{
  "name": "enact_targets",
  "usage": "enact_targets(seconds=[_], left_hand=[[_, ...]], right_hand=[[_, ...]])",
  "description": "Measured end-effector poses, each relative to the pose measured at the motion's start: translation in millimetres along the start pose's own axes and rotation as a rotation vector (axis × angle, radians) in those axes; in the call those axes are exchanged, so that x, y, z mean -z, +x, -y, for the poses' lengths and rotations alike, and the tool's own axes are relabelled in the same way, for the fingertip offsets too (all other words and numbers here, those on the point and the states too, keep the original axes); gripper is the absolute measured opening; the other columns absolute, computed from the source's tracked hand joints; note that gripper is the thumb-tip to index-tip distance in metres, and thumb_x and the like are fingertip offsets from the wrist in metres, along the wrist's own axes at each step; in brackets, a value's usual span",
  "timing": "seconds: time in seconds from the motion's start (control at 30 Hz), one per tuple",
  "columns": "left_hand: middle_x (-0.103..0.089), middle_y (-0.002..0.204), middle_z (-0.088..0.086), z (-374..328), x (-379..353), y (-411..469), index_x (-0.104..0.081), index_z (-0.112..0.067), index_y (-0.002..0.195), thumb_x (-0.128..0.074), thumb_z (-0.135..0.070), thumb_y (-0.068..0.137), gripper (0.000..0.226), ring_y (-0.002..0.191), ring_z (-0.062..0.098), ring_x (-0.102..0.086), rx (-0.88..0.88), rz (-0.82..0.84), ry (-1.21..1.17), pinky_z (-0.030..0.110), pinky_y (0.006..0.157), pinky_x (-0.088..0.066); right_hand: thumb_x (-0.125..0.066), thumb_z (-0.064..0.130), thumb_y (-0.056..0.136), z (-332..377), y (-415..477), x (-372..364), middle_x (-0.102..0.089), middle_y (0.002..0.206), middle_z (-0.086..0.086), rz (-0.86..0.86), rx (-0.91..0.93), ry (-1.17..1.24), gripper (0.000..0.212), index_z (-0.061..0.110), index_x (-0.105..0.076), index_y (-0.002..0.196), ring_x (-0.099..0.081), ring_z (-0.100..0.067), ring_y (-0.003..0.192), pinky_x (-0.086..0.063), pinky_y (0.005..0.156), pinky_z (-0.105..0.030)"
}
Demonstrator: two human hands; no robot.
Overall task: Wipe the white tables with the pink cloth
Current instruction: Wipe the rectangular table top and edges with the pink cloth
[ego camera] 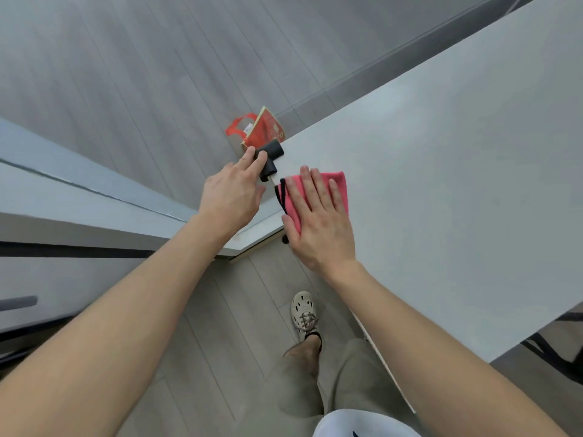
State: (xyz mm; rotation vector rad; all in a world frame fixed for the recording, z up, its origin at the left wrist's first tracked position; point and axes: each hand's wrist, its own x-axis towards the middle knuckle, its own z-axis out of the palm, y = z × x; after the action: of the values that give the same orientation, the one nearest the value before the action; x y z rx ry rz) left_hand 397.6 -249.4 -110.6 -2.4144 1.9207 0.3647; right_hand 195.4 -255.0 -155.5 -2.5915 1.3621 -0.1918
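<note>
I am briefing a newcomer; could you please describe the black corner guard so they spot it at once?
Take the white table on the right and follow its edge to the corner nearest the red bag on the floor. The corner guard wraps that corner, under the left hand's fingers, just beyond the pink cloth. Its black, L-shaped form sets it apart.
</note>
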Motion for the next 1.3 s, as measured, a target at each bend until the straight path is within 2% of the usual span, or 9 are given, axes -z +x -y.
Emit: enact_targets(seconds=[0.17,0.27,0.43,0.57,0.77,0.9,1.1,1.23,1.3], left_hand=[[-0.058,0.148,-0.004,-2,8,5,-0.064,-0.018,0.136,-0.067,-0.019,0.105,0.031,0.131,0.027,-0.056,-0.050,-0.145,-0.143,0.049,0.087,-0.054],[-0.063,0.145,-0.002,-1,4,12,-0.069,-0.012,0.130,-0.071,-0.012,0.100,0.030,0.130,0.028,-0.058,-0.066,-0.145,-0.178,0.048,0.094,-0.053],[-0.066,0.112,-0.001,9,2,23,-0.063,-0.017,0.117,-0.079,-0.014,0.093,0.029,0.106,0.030,-0.062,-0.109,-0.167,-0.111,0.049,0.081,-0.054],[-0.067,0.123,0.001,9,1,25,-0.061,-0.023,0.143,-0.081,-0.014,0.094,0.054,0.115,0.031,-0.061,-0.168,-0.164,-0.100,0.050,0.089,-0.053],[-0.064,0.125,0.001,14,2,36,-0.066,-0.023,0.142,-0.083,-0.017,0.092,0.053,0.114,0.033,-0.060,-0.200,-0.105,-0.069,0.045,0.087,-0.046],[-0.063,0.119,0.001,16,4,40,-0.068,-0.021,0.138,-0.084,-0.014,0.090,0.051,0.112,0.032,-0.060,-0.248,-0.101,-0.057,0.040,0.080,-0.042],[-0.067,0.108,0.000,25,5,50,-0.074,-0.026,0.129,-0.085,-0.023,0.090,0.041,0.103,0.031,-0.065,-0.352,-0.148,-0.016,0.042,0.073,-0.050],[-0.067,0.108,-0.001,24,9,54,-0.075,-0.022,0.119,-0.087,-0.019,0.086,0.035,0.096,0.036,-0.063,-0.349,-0.118,0.028,0.040,0.073,-0.042],[-0.066,0.110,0.001,23,12,52,-0.075,-0.019,0.115,-0.086,-0.021,0.087,0.030,0.097,0.035,-0.062,-0.350,-0.107,0.051,0.040,0.073,-0.041]], right_hand=[[-0.044,0.046,0.113,-13,-94,9,-0.002,0.183,-0.009,0.007,-0.095,-0.041,0.074,0.020,-0.013,0.175,0.000,-0.026,0.170,-0.015,0.136,-0.056],[-0.039,0.047,0.114,14,-42,-4,-0.003,0.182,-0.016,-0.033,-0.200,-0.045,0.073,0.016,-0.015,0.175,0.000,-0.030,0.170,-0.012,0.135,-0.057],[-0.035,0.046,0.115,46,49,-20,-0.005,0.181,-0.019,-0.072,-0.241,-0.010,0.069,0.015,-0.016,0.174,-0.001,-0.032,0.169,-0.008,0.135,-0.056],[-0.041,0.047,0.114,18,-12,-13,-0.011,0.182,-0.011,-0.112,-0.153,0.017,0.069,0.019,-0.021,0.174,-0.005,-0.028,0.170,-0.012,0.135,-0.053],[-0.046,0.050,0.112,8,-139,3,-0.006,0.183,-0.006,-0.094,-0.442,-0.016,0.074,0.020,-0.018,0.174,-0.004,-0.025,0.170,-0.017,0.135,-0.057],[-0.034,0.051,0.116,43,-89,-8,-0.002,0.182,-0.015,-0.105,-0.671,-0.048,0.072,0.018,-0.010,0.175,0.001,-0.031,0.169,-0.011,0.135,-0.058],[-0.026,0.050,0.116,82,62,-23,-0.007,0.181,-0.019,-0.165,-0.605,0.016,0.068,0.016,-0.018,0.174,-0.002,-0.033,0.169,-0.005,0.134,-0.057],[-0.039,0.046,0.116,60,-7,-21,-0.016,0.181,-0.010,-0.202,-0.484,-0.011,0.065,0.020,-0.025,0.173,-0.009,-0.027,0.169,-0.012,0.135,-0.054],[-0.041,0.048,0.116,49,-69,-13,-0.012,0.182,-0.007,-0.194,-0.549,-0.035,0.066,0.023,-0.021,0.174,-0.006,-0.024,0.170,-0.013,0.136,-0.054]])
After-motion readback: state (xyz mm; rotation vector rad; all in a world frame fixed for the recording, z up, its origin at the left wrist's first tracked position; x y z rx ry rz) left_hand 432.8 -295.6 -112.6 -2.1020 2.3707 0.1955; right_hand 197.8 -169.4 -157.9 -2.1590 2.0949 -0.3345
